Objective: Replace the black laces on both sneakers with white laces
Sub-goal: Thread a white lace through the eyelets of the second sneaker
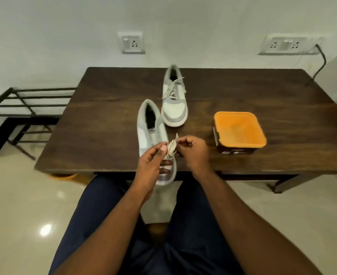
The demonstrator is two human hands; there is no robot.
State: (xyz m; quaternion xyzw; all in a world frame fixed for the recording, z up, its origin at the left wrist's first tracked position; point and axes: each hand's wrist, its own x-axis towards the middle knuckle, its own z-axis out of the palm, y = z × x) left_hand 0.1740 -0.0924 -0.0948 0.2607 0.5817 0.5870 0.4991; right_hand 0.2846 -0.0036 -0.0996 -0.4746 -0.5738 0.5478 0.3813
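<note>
1. I'm holding a bunched white lace [172, 148] between both hands, just above the near sneaker [153, 135], at the front edge of the surface [96, 124].
2. Left hand [153, 161] grip: thumb and fingers are pinching the lower part of the bundle; the thumb tip is showing on top.
3. Right hand [193, 149] grip: fingers are curling in, pinching the upper end of the bundle, with one loose tip sticking up.
4. The near sneaker is looking unlaced, with no lace visible on the tongue area; its toe is hanging over the surface edge under my hands.
5. The far sneaker [173, 96] is sitting further back, already carrying a pale lace, well apart from my hands.
6. An orange box [239, 132] is sitting to the right, near the sneakers.
7. Handling guess: the lace is light, soft and floppy, so it's tangling easily; the stiff tip is the place to hold for threading, so I'm judging the bundle needs unwinding first.
8. The sneaker is light and could be sliding when I'm pulling lace through, so I'm expecting one hand to be steadying it by the side.
</note>
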